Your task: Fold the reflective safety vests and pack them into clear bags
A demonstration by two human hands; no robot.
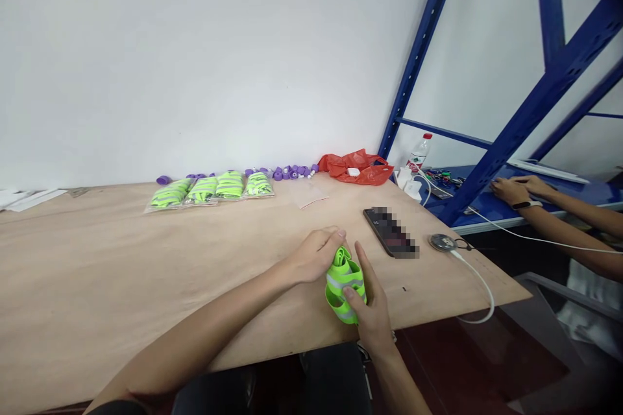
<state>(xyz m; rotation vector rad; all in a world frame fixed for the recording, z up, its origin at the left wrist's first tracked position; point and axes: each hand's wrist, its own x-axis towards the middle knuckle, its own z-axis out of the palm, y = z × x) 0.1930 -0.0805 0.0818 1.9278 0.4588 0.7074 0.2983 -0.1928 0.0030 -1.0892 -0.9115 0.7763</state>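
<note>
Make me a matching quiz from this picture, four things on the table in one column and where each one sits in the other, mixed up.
Things:
1. Green reflective band
2. Phone
3. Red plastic bag
4. Bagged green bands

Places:
A. At the back of the table, in a row beside purple caps
B. Near the front edge, between the left hand and right hand
C. At the back, by the blue rack post
D. Flat on the table, just right of the hands

Pairs: 1-B, 2-D, 3-C, 4-A
</note>
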